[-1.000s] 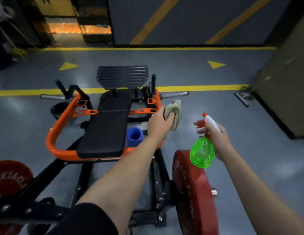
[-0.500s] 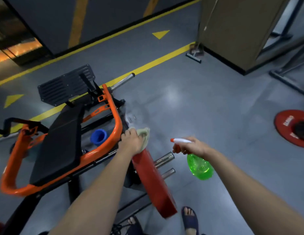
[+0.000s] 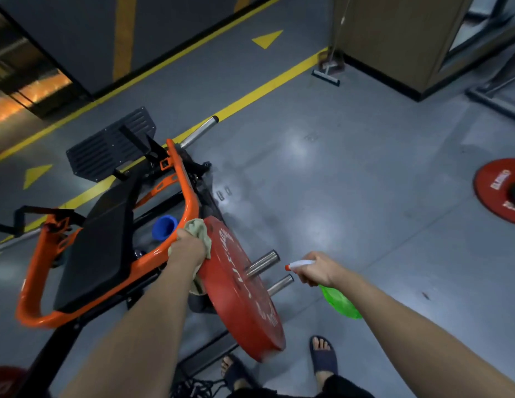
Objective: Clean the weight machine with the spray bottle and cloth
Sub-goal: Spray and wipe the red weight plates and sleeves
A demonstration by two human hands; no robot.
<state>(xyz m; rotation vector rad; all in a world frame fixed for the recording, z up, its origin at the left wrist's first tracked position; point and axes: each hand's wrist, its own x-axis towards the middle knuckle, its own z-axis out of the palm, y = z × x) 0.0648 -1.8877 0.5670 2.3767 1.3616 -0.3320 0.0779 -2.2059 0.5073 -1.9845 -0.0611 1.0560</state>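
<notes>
A: How far along is the cleaning judged to be?

B: Midway, it seems. The weight machine (image 3: 190, 202) is being wiped on its orange rail, just left of the red plate (image 3: 242, 297). The plate itself looks still to be done.

A: And the tools?

B: The spray bottle (image 3: 339, 304), green with a white nozzle, is gripped in the curled fingers of the right hand (image 3: 319, 270), right of the plate. The cloth (image 3: 197, 229), pale and crumpled, is clutched by the left hand (image 3: 188, 248) at the plate's top edge.
</notes>
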